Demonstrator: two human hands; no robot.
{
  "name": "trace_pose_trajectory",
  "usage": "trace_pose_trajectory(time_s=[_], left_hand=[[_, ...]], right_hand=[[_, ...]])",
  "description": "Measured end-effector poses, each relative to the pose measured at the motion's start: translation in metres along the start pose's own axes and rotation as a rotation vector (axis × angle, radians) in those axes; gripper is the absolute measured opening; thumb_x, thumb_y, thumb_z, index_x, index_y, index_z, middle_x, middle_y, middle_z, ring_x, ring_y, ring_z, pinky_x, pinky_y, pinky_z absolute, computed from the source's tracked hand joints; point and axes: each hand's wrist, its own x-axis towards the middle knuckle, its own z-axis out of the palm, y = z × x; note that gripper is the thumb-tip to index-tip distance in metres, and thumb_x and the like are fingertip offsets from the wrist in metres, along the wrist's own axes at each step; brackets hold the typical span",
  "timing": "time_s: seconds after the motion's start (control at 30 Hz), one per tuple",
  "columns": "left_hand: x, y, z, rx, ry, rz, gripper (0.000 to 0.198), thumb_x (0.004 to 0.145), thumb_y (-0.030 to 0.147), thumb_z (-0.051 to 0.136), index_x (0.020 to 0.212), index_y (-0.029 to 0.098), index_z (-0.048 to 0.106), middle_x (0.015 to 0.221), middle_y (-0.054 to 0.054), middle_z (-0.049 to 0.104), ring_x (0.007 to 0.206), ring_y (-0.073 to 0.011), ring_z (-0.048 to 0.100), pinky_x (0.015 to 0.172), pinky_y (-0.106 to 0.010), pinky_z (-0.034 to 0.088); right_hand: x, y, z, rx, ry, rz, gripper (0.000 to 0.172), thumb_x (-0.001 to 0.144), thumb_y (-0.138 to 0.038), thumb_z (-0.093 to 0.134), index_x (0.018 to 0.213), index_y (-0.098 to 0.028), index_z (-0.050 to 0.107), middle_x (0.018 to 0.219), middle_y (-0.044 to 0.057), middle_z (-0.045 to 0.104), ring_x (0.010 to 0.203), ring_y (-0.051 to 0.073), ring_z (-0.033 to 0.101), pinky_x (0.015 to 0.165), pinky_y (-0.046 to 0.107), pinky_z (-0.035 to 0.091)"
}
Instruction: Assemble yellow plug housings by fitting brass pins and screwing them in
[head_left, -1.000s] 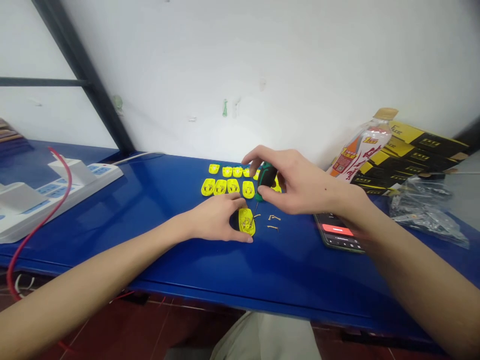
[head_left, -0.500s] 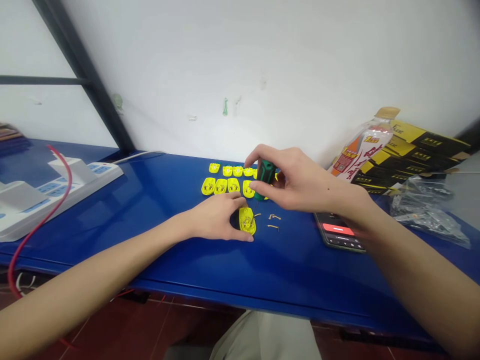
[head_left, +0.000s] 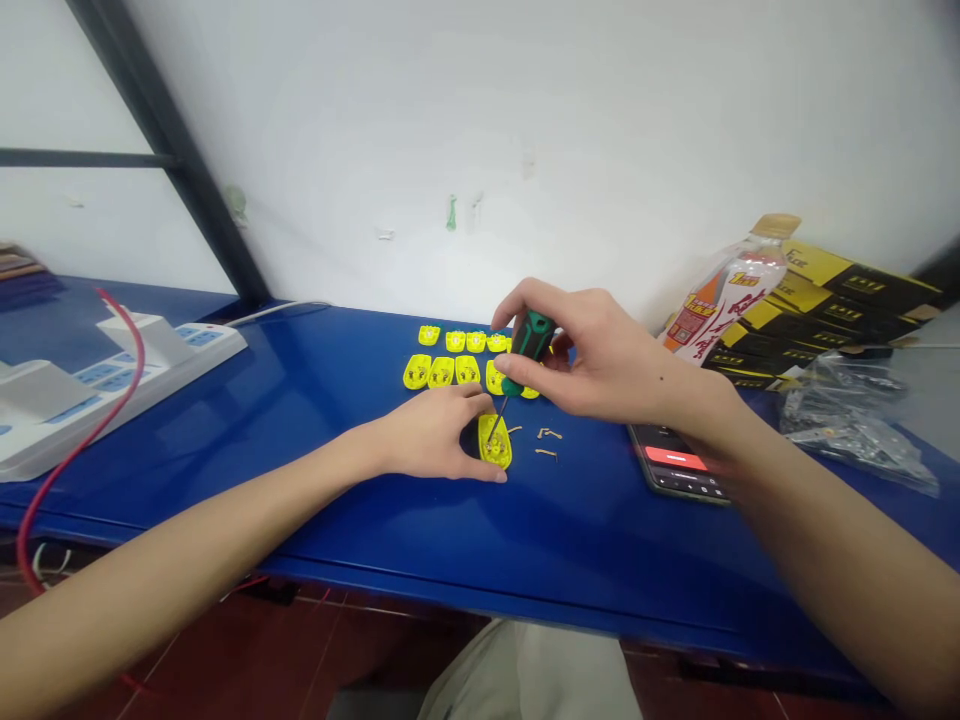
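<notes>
In front of the rows of yellow plastic shells (head_left: 442, 371) on the blue table (head_left: 300, 490), the left hand (head_left: 427, 435) cups a single yellow shell (head_left: 495, 450), pinning it flat. The right hand (head_left: 592, 355) pinches a green-and-black screwdriver (head_left: 531, 340), its thin shaft tilted down into that shell. Good work here would seat the tip squarely and press along the shaft, with the left hand stopping any turning.

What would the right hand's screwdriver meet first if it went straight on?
The screwdriver in the right hand points down at the yellow plastic shell under the left hand; that looks first, though depth is unclear.
</notes>
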Motion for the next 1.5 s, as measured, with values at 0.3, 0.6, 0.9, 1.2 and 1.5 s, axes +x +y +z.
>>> trace_pose_trajectory(time_s=[0.3, 0.6, 0.9, 1.2, 1.5], left_hand=[[-0.0007, 0.0011, -0.0007, -0.012, -0.027, -0.011, 0.063, 0.075, 0.072, 0.065, 0.107, 0.017, 0.064, 0.095, -0.007, 0.063, 0.087, -0.0262, 0.061, 0.070, -0.034, 0.047], [-0.0007, 0.0014, -0.0011, 0.011, -0.019, -0.008, 0.063, 0.074, 0.074, 0.064, 0.100, 0.017, 0.063, 0.091, -0.007, 0.061, 0.084, -0.0258, 0.061, 0.068, -0.033, 0.046], [-0.0003, -0.0001, -0.0001, 0.028, -0.017, 0.000, 0.061, 0.075, 0.074, 0.063, 0.093, 0.017, 0.061, 0.090, -0.006, 0.060, 0.082, -0.0243, 0.059, 0.068, -0.033, 0.045], [-0.0007, 0.0009, -0.0002, 0.011, -0.023, -0.006, 0.064, 0.076, 0.072, 0.064, 0.106, 0.016, 0.064, 0.095, -0.007, 0.062, 0.086, -0.0256, 0.061, 0.073, -0.034, 0.048], [-0.0005, 0.0021, -0.0006, -0.018, -0.022, -0.015, 0.067, 0.074, 0.068, 0.068, 0.116, 0.017, 0.065, 0.099, -0.009, 0.064, 0.090, -0.0272, 0.062, 0.075, -0.034, 0.049]], right_hand=[[0.0003, 0.0040, 0.0050, -0.030, -0.038, 0.006, 0.023, 0.088, -0.027, 0.060, 0.109, -0.017, 0.057, 0.067, -0.004, 0.056, 0.056, 0.009, 0.046, 0.057, 0.026, 0.037], [0.0001, 0.0022, 0.0012, -0.026, 0.000, 0.001, 0.021, 0.088, -0.023, 0.059, 0.108, -0.018, 0.057, 0.066, -0.004, 0.056, 0.056, 0.009, 0.047, 0.058, 0.026, 0.038], [-0.0004, 0.0042, 0.0022, -0.068, 0.017, -0.025, 0.020, 0.087, -0.023, 0.060, 0.105, -0.017, 0.058, 0.063, -0.005, 0.054, 0.053, 0.008, 0.045, 0.055, 0.025, 0.036], [0.0008, 0.0058, 0.0050, -0.095, 0.025, -0.033, 0.019, 0.086, -0.023, 0.060, 0.104, -0.017, 0.058, 0.063, -0.006, 0.053, 0.052, 0.007, 0.043, 0.054, 0.024, 0.035], [0.0012, 0.0080, 0.0099, -0.086, 0.019, -0.042, 0.021, 0.087, -0.026, 0.061, 0.106, -0.015, 0.058, 0.066, -0.005, 0.054, 0.053, 0.007, 0.044, 0.055, 0.023, 0.034]])
